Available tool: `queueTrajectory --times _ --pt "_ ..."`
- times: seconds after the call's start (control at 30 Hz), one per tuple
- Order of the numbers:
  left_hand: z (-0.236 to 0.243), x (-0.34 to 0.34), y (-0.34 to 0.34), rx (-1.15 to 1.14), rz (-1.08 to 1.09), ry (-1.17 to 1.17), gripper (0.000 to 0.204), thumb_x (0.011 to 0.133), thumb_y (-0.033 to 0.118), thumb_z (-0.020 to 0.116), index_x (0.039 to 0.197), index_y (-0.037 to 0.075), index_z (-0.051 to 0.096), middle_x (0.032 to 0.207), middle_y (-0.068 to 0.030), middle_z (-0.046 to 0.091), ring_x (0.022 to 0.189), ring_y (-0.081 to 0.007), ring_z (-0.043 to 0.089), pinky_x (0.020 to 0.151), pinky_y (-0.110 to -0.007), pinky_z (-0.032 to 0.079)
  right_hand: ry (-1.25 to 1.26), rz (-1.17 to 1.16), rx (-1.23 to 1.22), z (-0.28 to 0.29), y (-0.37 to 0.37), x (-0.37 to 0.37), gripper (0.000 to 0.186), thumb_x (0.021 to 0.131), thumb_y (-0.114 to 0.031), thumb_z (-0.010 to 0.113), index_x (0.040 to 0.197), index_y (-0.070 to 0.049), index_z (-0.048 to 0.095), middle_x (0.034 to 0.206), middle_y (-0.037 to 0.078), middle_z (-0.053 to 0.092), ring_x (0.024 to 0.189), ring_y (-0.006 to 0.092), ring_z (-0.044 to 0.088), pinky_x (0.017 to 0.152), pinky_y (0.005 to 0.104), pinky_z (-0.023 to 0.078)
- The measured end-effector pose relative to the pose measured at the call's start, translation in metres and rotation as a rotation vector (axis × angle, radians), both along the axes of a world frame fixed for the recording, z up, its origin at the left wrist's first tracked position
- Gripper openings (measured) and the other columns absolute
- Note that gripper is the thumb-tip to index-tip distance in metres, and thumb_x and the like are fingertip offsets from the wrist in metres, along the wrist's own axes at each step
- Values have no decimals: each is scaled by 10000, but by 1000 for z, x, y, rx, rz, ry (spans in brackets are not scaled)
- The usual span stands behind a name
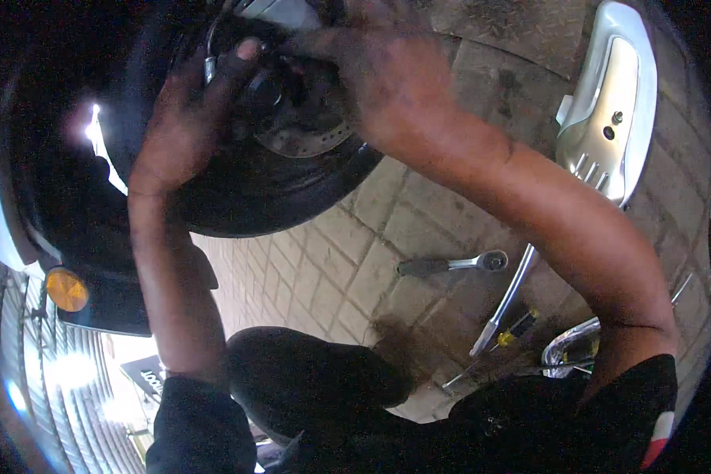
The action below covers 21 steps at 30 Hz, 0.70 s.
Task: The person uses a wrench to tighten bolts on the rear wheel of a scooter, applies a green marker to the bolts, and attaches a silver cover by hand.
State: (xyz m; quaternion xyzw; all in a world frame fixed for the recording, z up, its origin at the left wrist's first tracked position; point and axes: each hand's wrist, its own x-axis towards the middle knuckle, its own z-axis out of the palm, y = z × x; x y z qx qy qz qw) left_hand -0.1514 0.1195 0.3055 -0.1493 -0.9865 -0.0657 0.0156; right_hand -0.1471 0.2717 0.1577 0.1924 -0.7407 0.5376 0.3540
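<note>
A wheel with a black tyre (284, 204) and a drilled brake disc (308, 141) fills the upper left. My left hand (186, 126) is at the left side of the hub, its thumb raised against a dark part and its other fingers mostly lost in shadow. It looks closed round something I cannot make out. To the right of the hub, my right hand (399, 83) reaches in over the disc. Motion smears its fingers, and what they touch is hidden.
On the paving lie a ratchet wrench (454, 263), a long silver bar (513, 296) and a yellow-handled screwdriver (518, 327). A silver-and-white cover (620, 103) rests at the upper right. Orange reflector (66, 291) and dark bodywork stand beside my left forearm.
</note>
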Motion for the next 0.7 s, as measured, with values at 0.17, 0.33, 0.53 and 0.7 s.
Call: queueTrajectory --times 0.17,0.33,0.53,0.7 --pt "-2 6 4 16 147 23 651 869 530 591 1316 64 506 1251 -147 568 1151 -239 530 970 -386 414 -62 -64 4 -5 -13 0 316 860 -135 487 1124 -103 658 1281 206 457 1237 396 377 1055 531 262" --pt "-1 -5 -4 -24 -34 79 623 872 518 596 1280 50 536 1224 -122 581 1078 -232 557 963 -360 413 -38 -123 62 -7 -12 -3 359 840 -161 483 1161 -112 635 1384 221 405 1278 429 349 1069 560 248" --pt "-16 1 -9 272 27 -27 610 881 503 589 1256 24 542 1199 -123 591 1065 -223 559 941 -354 428 168 -148 -19 -9 -16 5 326 818 -103 517 1113 -43 642 1347 257 425 1239 455 390 1032 604 271" --pt "-13 3 -2 220 29 13 589 904 483 565 1250 6 539 1183 -123 598 1044 -216 565 934 -347 431 67 -136 69 0 -18 -13 328 816 -99 540 1122 -13 622 1338 292 415 1245 476 378 1029 591 284"
